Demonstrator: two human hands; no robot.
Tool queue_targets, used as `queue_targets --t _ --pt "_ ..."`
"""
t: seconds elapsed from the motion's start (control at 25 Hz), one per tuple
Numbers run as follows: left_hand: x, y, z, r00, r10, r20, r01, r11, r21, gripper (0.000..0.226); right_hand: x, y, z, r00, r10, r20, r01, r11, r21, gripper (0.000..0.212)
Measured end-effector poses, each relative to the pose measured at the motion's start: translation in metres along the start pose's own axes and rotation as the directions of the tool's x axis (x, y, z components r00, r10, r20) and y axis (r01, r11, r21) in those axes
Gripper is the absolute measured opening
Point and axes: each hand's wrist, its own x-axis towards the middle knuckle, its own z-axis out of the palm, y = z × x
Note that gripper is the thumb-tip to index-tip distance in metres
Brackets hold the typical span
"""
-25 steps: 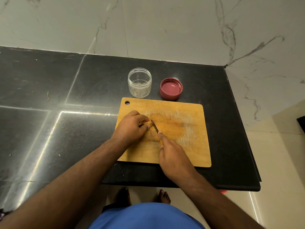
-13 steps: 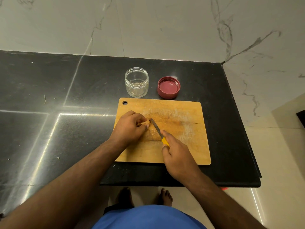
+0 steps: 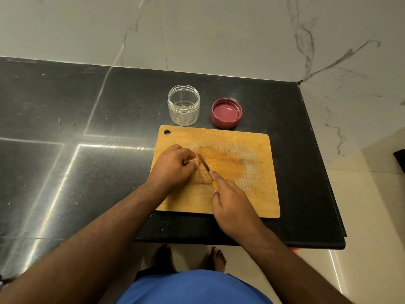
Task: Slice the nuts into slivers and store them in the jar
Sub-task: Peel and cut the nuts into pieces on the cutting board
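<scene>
Knife (image 3: pixel 204 163) nearer nut (image 3: pixel 195 160) than before.

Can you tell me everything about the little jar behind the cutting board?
The jar is small, round and see-through, like clear plastic or glass. It stands upright on the black counter, just past the far edge of the wooden cutting board. Its mouth is open; its red lid lies beside it, inside up. It looks nearly empty, with only tiny bits at the bottom. No hand touches it.

A black stone countertop (image 3: pixel 65 172) fills the frame's middle. Directly on it: a wooden cutting board (image 3: pixel 252 194) at centre, a clear jar (image 3: pixel 183 105) and red lid (image 3: pixel 226 113) just above it.
</scene>
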Motion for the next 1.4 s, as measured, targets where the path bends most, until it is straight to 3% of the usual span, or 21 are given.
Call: queue_targets --t 0.52,1.4 --pt "0.002 0.002 -0.001 0.999 -0.005 0.034 0.005 1.0 -0.006 0.031 0.018 0.007 -0.015 0.994 -0.043 0.098 0.049 0.997 -0.066 0.053" --pt "-0.002 0.005 0.004 0.998 -0.063 -0.007 0.063 0.998 0.029 0.033 -0.016 0.019 -0.01 0.997 -0.036 0.062 0.037 0.999 -0.022 0.053"
